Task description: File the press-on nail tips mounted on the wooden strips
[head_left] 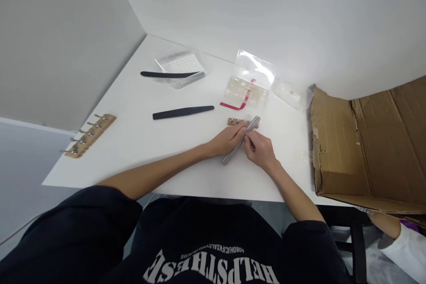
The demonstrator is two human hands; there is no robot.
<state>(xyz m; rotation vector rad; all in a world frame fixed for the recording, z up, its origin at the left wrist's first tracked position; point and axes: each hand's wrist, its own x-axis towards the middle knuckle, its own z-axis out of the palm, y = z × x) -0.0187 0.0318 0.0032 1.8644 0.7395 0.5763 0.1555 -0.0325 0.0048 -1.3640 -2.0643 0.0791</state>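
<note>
A long grey nail file lies slantwise between my two hands above the near half of the white table. My left hand is closed around its middle, with the thumb near the upper part. My right hand is curled in a pinch, its fingertips against the file's right side; what they hold, if anything, is hidden. Just behind the hands lies a small wooden strip with metal pegs, partly covered by the file and fingers. A black nail file lies to the left of them.
A clear compartment box stands open behind my hands, with a bent red strip across it. Another black file rests on a clear packet. A wooden hook rack lies left, a cardboard box right. Another person's arm shows below it.
</note>
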